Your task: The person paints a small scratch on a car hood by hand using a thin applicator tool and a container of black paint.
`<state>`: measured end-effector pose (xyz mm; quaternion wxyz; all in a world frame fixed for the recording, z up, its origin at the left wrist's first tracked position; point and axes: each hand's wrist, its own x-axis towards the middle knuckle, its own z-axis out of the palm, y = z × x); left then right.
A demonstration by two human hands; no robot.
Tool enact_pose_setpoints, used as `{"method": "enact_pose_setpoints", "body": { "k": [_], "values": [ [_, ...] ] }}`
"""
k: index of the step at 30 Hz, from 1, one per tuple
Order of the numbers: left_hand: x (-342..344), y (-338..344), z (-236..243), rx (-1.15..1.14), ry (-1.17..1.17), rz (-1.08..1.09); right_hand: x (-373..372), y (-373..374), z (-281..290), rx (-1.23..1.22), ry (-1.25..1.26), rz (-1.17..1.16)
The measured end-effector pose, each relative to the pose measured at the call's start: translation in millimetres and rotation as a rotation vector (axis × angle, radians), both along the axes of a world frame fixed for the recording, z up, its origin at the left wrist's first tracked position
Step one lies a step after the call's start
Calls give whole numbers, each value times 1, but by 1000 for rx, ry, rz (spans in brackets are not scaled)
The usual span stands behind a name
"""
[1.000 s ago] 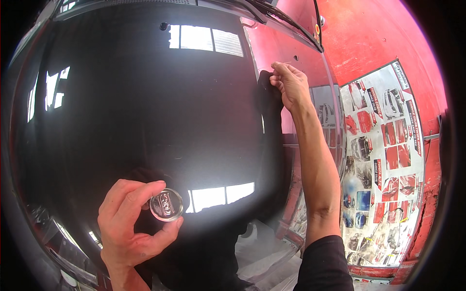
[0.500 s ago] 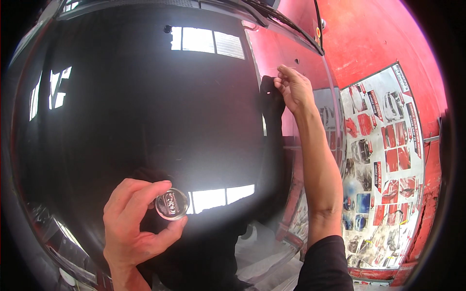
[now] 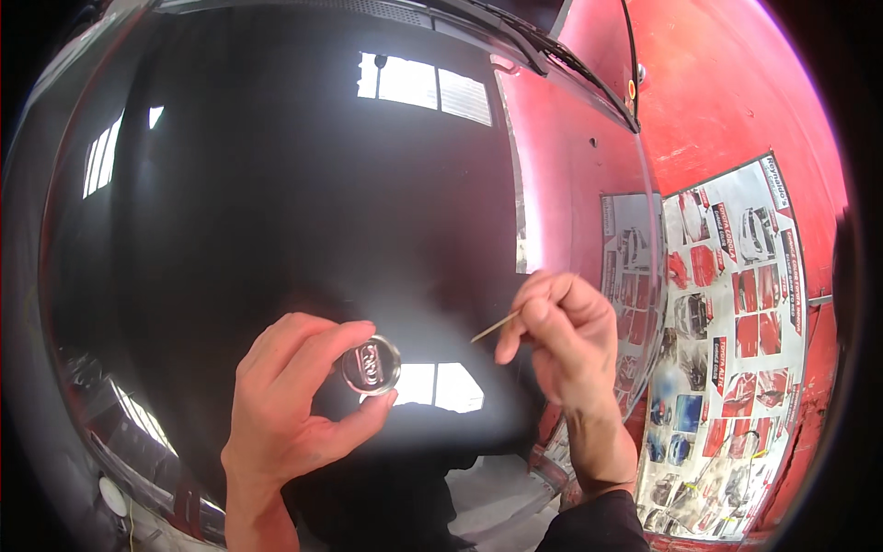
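Over the glossy black car hood [image 3: 276,212], the left hand [image 3: 294,405] pinches a small round tin [image 3: 371,364] between thumb and fingertips. The right hand [image 3: 566,345], just right of the tin, grips a thin stick [image 3: 495,327] pointing toward it.

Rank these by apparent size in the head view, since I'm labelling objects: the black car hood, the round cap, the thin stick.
1. black car hood, fills most of the view.
2. round cap, in the left hand.
3. thin stick, in the right hand; about the cap's length but far slimmer.
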<state>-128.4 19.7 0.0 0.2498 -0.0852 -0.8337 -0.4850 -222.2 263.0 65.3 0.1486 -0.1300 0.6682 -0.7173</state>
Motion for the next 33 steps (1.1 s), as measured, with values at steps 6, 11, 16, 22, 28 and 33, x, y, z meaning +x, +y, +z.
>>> {"method": "enact_pose_setpoints", "body": {
  "k": [6, 11, 16, 22, 28, 33],
  "values": [
    [0, 2, 3, 40, 11, 19, 28, -21, -7, 73, 299, 84],
    [4, 2, 5, 75, 4, 24, 37, -31, -2, 257, 483, 96],
    [4, -2, 8, 57, 24, 13, 38, -39, 1, 344, 720, 119],
    [4, -1, 11, 59, 20, 17, 34, -44, 0, 415, 835, 124],
    [6, 0, 12, 40, 17, 22, 35, -44, 1, 428, 858, 113],
    [6, 0, 9, 24, 17, 36, 36, -38, 4, 351, 784, 109]
  ]
}}
